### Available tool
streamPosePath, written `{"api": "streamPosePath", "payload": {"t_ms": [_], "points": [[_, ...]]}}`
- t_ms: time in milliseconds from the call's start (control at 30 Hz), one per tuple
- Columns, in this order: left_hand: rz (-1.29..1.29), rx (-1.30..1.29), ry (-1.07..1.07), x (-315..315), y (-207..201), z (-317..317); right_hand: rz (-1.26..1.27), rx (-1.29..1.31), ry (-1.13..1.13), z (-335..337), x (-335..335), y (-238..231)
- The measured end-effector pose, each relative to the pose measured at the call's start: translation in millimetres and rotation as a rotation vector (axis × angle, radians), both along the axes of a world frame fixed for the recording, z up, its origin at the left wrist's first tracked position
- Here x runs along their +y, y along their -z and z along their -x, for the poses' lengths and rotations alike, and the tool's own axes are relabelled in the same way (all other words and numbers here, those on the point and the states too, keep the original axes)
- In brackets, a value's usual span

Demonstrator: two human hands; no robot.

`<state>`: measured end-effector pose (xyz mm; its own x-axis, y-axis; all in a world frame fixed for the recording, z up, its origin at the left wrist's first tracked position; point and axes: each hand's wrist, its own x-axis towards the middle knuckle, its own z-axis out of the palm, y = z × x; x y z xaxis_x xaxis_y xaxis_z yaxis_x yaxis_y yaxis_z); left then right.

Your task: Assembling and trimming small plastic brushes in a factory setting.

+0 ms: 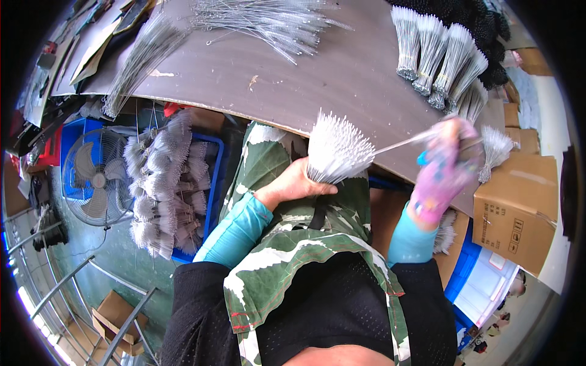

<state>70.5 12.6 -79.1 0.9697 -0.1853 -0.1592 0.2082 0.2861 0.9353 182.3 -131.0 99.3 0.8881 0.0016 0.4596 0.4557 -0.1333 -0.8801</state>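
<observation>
My left hand [296, 186], bare with a turquoise sleeve, is wrapped round the lower part of a thick bundle of thin white bristle brushes [340, 146]. Their white tips fan upward just in front of my lap, by the table's edge. My right hand [448, 161], in a pink glove and blurred by motion, is raised to the right of the bundle. From its closed fingers a thin wire brush [406, 141] slants down to the bundle's right side. Whether its tip touches the bundle I cannot tell.
Loose wire brushes [268, 27] lie at the back of the brown table [342, 73], with tied bundles [433, 52] at the back right. A fan [97, 177] and a blue crate [215, 183] heaped with brushes stand left. A cardboard box [516, 210] sits right.
</observation>
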Motion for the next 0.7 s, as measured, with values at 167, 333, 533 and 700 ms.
{"api": "streamPosePath", "payload": {"t_ms": [167, 333, 533, 700], "points": [[0.196, 0.082, -0.029, 12.3, -7.3, 16.6, 0.148, 0.288, -0.100, -36.0, 0.6, -3.9], [0.095, 0.076, -0.088, 13.6, -2.4, 23.5, -0.725, 0.556, -0.063, -135.8, -101.6, 31.7], [-0.315, -0.082, 0.013, 37.1, -20.7, 23.6, -0.484, 0.624, -0.357, -70.4, -30.4, 16.1], [-0.062, 0.062, -0.096, 113.2, -83.6, 34.0, -0.144, 0.586, -0.497, -23.0, 30.1, 30.7]]}}
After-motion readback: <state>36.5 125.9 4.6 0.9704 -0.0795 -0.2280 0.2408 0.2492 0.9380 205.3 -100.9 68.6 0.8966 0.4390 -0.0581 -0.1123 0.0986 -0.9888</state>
